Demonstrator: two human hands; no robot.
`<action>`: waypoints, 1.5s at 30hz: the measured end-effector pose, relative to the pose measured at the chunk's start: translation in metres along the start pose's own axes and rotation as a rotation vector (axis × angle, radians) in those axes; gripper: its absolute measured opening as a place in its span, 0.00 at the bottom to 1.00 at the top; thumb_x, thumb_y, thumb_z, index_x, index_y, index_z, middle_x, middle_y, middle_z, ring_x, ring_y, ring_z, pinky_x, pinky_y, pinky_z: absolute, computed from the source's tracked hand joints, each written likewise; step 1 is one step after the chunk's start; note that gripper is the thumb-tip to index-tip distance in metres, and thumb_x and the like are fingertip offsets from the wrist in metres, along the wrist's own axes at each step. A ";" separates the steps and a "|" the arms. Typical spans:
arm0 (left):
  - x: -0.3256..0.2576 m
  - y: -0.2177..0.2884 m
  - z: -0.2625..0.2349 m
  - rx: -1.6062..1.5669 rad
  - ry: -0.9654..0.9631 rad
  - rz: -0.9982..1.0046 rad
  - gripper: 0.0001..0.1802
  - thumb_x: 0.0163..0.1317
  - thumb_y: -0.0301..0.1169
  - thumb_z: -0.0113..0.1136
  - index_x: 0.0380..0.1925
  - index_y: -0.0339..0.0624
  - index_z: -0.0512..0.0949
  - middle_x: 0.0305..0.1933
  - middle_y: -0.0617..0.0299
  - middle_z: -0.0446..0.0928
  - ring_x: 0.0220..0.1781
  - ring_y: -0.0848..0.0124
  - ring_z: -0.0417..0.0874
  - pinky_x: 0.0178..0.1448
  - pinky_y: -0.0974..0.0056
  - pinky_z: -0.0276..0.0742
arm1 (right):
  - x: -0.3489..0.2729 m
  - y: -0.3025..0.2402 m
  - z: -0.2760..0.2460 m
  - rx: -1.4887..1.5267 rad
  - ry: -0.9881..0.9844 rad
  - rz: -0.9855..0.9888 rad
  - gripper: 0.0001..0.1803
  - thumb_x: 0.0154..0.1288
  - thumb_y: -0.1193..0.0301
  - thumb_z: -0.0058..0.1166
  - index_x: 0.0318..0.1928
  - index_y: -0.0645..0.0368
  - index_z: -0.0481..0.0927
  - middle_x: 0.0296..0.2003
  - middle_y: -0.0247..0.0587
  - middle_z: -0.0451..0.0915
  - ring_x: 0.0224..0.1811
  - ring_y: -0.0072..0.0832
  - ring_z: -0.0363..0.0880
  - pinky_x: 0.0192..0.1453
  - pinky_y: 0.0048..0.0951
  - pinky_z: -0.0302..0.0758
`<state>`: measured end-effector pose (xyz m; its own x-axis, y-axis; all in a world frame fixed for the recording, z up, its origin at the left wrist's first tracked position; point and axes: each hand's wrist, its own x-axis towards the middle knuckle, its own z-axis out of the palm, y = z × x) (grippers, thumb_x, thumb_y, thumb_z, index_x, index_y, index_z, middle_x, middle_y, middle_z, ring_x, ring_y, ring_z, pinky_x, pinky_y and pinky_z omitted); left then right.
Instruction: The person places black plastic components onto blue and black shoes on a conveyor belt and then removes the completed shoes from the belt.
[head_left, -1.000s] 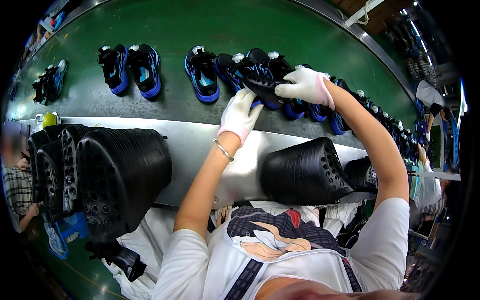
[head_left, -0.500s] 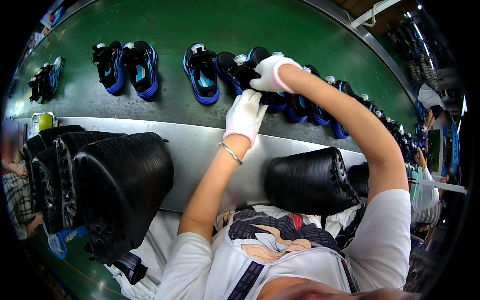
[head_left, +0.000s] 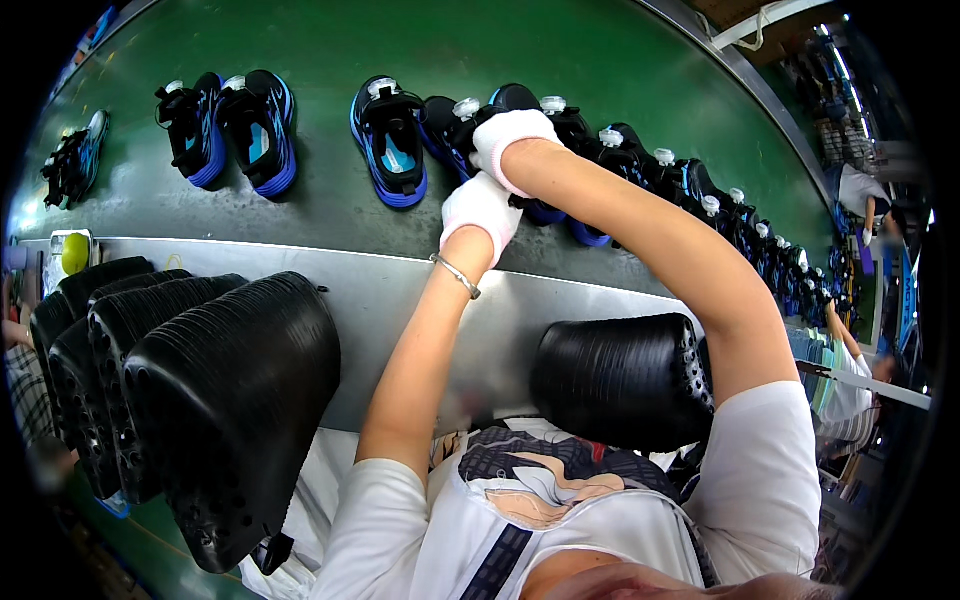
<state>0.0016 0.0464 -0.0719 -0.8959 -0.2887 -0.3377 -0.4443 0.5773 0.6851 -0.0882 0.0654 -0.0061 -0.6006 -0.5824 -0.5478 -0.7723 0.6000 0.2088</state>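
Note:
My left hand (head_left: 481, 212) and my right hand (head_left: 514, 143), both in white knitted gloves, meet at the heel of a black and blue sneaker (head_left: 449, 119) on the green table. The right hand curls over from above, and the left hand is closed just below it, touching it. Their fingertips and the part they grip are hidden between the gloves. Left of them stands another sneaker (head_left: 390, 143) with a light blue insole and clear white stuffing at its tongue. A second shoe's black toe (head_left: 515, 97) rises behind the right hand.
A long row of sneakers (head_left: 655, 175) runs to the right. A sneaker pair (head_left: 228, 130) and another shoe (head_left: 76, 160) stand left. Nested black trays (head_left: 235, 390) lean at the near left; another black stack (head_left: 620, 380) lies on the metal ledge (head_left: 440, 310). People work far right.
My hands have come together at the sneaker's heel. The left hand's spread fingers are now curled and tucked under the right. The whole view has shifted a little.

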 end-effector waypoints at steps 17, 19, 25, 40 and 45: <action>-0.004 -0.019 -0.025 0.304 0.126 0.189 0.24 0.56 0.49 0.59 0.44 0.42 0.81 0.48 0.50 0.79 0.51 0.54 0.79 0.55 0.57 0.75 | -0.062 0.039 -0.027 0.321 0.105 -0.118 0.22 0.61 0.56 0.47 0.48 0.55 0.80 0.46 0.48 0.81 0.48 0.44 0.80 0.52 0.39 0.76; -0.007 -0.026 -0.032 0.360 0.187 0.204 0.21 0.56 0.49 0.58 0.42 0.46 0.82 0.50 0.56 0.78 0.52 0.57 0.78 0.54 0.57 0.76 | -0.105 0.074 -0.025 0.293 0.213 -0.132 0.21 0.63 0.57 0.43 0.48 0.54 0.80 0.45 0.49 0.81 0.47 0.44 0.80 0.51 0.40 0.76; -0.049 0.038 -0.036 0.320 0.495 0.311 0.22 0.54 0.41 0.65 0.49 0.46 0.79 0.50 0.54 0.75 0.52 0.53 0.75 0.54 0.57 0.73 | -0.242 0.171 0.041 0.473 0.441 0.096 0.15 0.66 0.61 0.48 0.44 0.58 0.80 0.37 0.48 0.81 0.41 0.42 0.80 0.48 0.35 0.75; -0.016 0.032 0.050 0.204 0.229 0.363 0.18 0.54 0.42 0.65 0.41 0.44 0.83 0.47 0.43 0.68 0.47 0.49 0.75 0.55 0.58 0.71 | -0.443 0.221 0.189 0.696 0.510 0.839 0.17 0.63 0.61 0.51 0.44 0.60 0.80 0.40 0.48 0.80 0.44 0.40 0.78 0.51 0.33 0.74; -0.014 0.036 0.048 0.245 0.201 0.324 0.17 0.55 0.42 0.64 0.43 0.50 0.83 0.50 0.43 0.67 0.48 0.50 0.76 0.55 0.58 0.71 | -0.435 0.222 0.221 0.664 0.220 0.832 0.33 0.51 0.62 0.60 0.59 0.58 0.70 0.53 0.49 0.71 0.51 0.39 0.76 0.57 0.33 0.73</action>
<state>-0.0018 0.1086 -0.0734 -0.9812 -0.1921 0.0173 -0.1506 0.8190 0.5536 0.0469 0.5733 0.0997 -0.9589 0.0983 -0.2663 0.1205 0.9904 -0.0681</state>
